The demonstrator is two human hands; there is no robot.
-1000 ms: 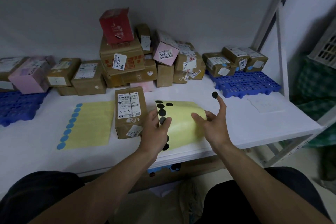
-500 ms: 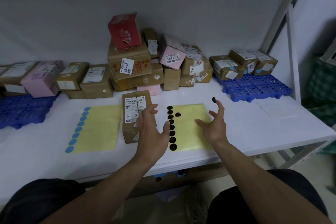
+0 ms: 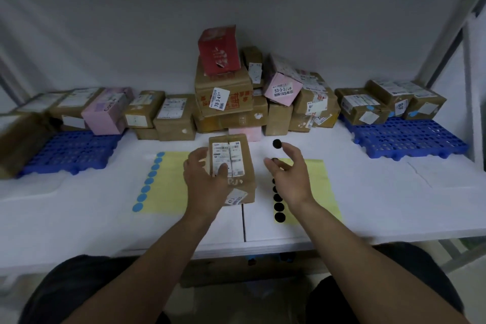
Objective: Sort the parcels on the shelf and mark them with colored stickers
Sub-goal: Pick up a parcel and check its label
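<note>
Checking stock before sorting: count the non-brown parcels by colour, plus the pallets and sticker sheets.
Pink parcels: 3
Red parcels: 1
Blue pallets: 2
Yellow sheets: 2
Total: 8

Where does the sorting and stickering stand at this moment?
Done: the boxes on the right blue pallet show blue dots. In hand: the left hand holds a brown parcel at the front, while the right hand carries a black sticker on its fingertip, not yet stuck on. Left: the middle pile shows no coloured dots that I can see.
</note>
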